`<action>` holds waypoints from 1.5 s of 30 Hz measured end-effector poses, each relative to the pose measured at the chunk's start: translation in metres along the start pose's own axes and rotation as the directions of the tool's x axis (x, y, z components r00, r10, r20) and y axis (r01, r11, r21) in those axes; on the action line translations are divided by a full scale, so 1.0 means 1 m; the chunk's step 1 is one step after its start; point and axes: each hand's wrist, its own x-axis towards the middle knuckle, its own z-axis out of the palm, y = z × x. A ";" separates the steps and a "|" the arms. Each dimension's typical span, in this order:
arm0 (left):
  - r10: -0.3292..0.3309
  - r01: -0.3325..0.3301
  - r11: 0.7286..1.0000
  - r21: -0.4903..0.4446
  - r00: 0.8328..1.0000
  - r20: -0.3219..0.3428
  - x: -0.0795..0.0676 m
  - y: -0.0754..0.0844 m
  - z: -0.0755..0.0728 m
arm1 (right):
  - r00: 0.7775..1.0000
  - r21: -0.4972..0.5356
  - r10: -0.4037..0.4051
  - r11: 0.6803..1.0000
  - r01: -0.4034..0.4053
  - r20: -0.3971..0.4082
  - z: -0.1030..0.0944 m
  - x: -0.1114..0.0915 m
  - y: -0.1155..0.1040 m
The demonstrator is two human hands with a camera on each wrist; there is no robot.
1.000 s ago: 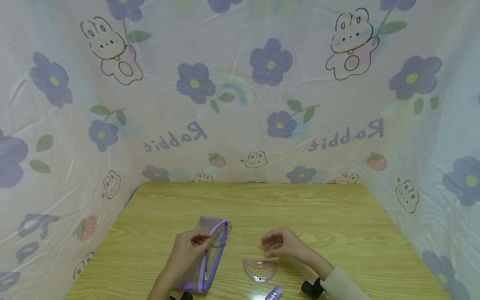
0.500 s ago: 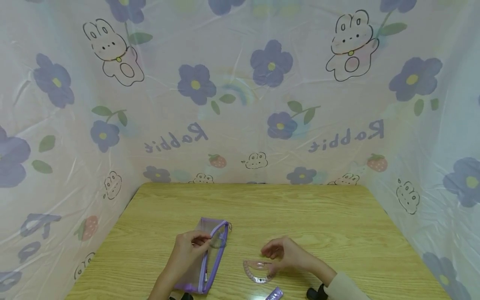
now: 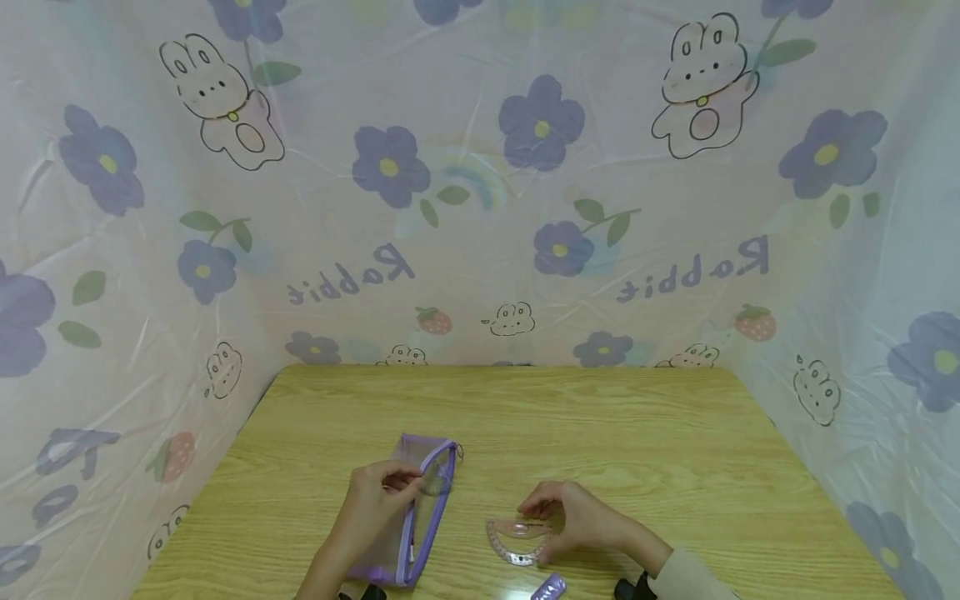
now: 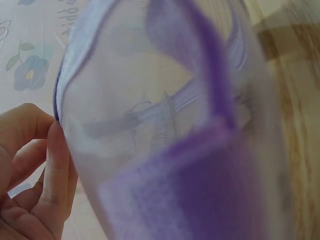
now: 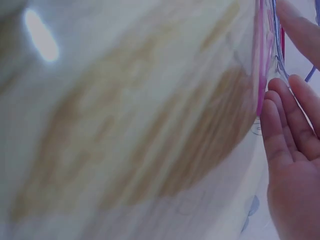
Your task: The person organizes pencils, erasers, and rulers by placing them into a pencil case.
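Observation:
A see-through pencil case (image 3: 386,542) with purple zip edging lies on the left of the table, its mouth apart. My left hand (image 3: 386,496) pinches the case's rim between thumb and fingertips, also plain in the left wrist view. A clear plastic piece (image 4: 167,117) shows through the case wall; its kind is hard to tell. Right of the case, a clear pinkish protractor (image 3: 519,560) lies flat. At its right end is my right hand (image 3: 577,521), thumb and fingers spread around that end; in the right wrist view the fingers (image 5: 285,120) look loose, without a visible grip.
A small purple wrapped-looking item (image 3: 549,587) lies at the near edge, just below the protractor. Wood-grain table (image 3: 637,425) stretches behind the hands. A patterned curtain (image 3: 480,233) encloses the back and both sides.
My right hand has come down and toward me, from above the protractor to its right end. The left hand keeps its hold on the pencil case, and the protractor stays put.

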 end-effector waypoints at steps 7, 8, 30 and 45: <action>-0.018 0.018 1.000 0.005 1.000 -0.008 -0.001 0.003 0.000 | 1.000 -0.031 -0.017 0.999 0.017 0.011 0.002 -0.001 0.003; -0.017 0.017 1.000 0.006 1.000 -0.009 -0.001 0.002 0.000 | 1.000 -0.036 -0.018 0.999 0.018 0.012 0.002 -0.001 0.002; -0.035 0.035 0.999 -0.023 0.999 0.014 0.001 -0.001 0.002 | 1.000 -0.060 -0.001 0.998 0.002 0.008 0.004 -0.001 0.003; -0.038 0.038 0.999 -0.023 0.999 0.018 0.001 0.001 0.001 | 1.000 -0.050 0.025 0.998 -0.025 0.012 0.004 -0.001 0.001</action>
